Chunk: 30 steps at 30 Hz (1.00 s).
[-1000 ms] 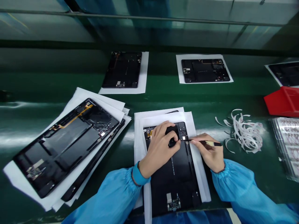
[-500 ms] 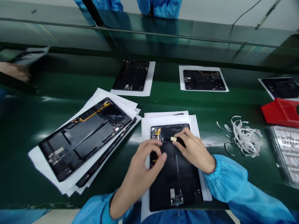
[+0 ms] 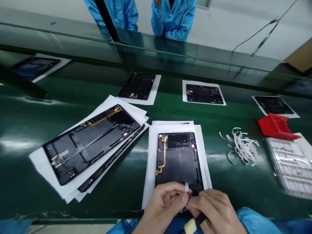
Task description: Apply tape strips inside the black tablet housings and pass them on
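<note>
A black tablet housing lies on white paper before me, an orange flex cable along its left side. Over its near end my left hand is closed, thumb and forefinger pinched beside a small silver-white strip. What they grip is hidden. Touching those fingertips, my right hand is closed too, its fingertips bent down. A black tool with a cream block end sticks out below the right palm. Both hands cover the housing's lower edge.
Left of me, tablet housings lie stacked with paper sheets. More housings rest on paper farther back. At right are curled white strips, a red bin and a clear tray of small parts. Two people in blue are beyond the bench.
Both hands have moved from the housing's upper part to its near end and come together. The cream-ended tool has turned down under my right palm. A co-worker's hand at far left is gone from view.
</note>
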Tool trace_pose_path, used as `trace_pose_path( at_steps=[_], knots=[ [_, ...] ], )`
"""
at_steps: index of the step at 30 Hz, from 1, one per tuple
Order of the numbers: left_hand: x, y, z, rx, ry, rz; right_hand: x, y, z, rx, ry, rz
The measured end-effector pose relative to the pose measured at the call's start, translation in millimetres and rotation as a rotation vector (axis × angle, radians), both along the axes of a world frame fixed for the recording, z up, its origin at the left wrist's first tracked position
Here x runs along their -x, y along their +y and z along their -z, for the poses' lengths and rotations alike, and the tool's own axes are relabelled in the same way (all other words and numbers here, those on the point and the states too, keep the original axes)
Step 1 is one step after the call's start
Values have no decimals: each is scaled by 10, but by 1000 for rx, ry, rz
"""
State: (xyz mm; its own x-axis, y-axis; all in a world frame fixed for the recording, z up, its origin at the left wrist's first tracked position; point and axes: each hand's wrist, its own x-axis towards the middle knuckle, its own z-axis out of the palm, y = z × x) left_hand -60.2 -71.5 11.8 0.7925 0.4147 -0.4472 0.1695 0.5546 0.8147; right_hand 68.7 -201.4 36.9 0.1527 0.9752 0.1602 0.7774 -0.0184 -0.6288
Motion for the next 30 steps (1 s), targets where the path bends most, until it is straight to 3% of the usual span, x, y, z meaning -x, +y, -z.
trace_pose_path(
  at_steps=[2, 5, 9, 16, 20, 23, 25, 30],
  knots=[
    [7, -15, 57, -13, 18, 41, 72, -34, 105, -48, -74, 9],
    [34, -21, 136, -205, 54, 66, 76, 13, 153, -120, -118, 73],
    [73, -39, 153, -480, 40, 102, 12, 30, 49, -121, -236, 62],
    [16, -96, 110, -717, -14, 152, -3, -15, -79, -84, -545, -6],
    [-21, -97, 123, -1061, -124, 69, 11, 46, -38, -149, -678, 41],
    [-3, -77, 119, -1259, -171, 78, -12, 88, -24, -190, -661, 82],
    [20, -65, 105, -1279, -164, 80, -48, 98, -45, -182, -545, 83],
    [25, -46, 50, -1117, -152, -13, -149, 82, -100, -212, -316, 41]
  ],
)
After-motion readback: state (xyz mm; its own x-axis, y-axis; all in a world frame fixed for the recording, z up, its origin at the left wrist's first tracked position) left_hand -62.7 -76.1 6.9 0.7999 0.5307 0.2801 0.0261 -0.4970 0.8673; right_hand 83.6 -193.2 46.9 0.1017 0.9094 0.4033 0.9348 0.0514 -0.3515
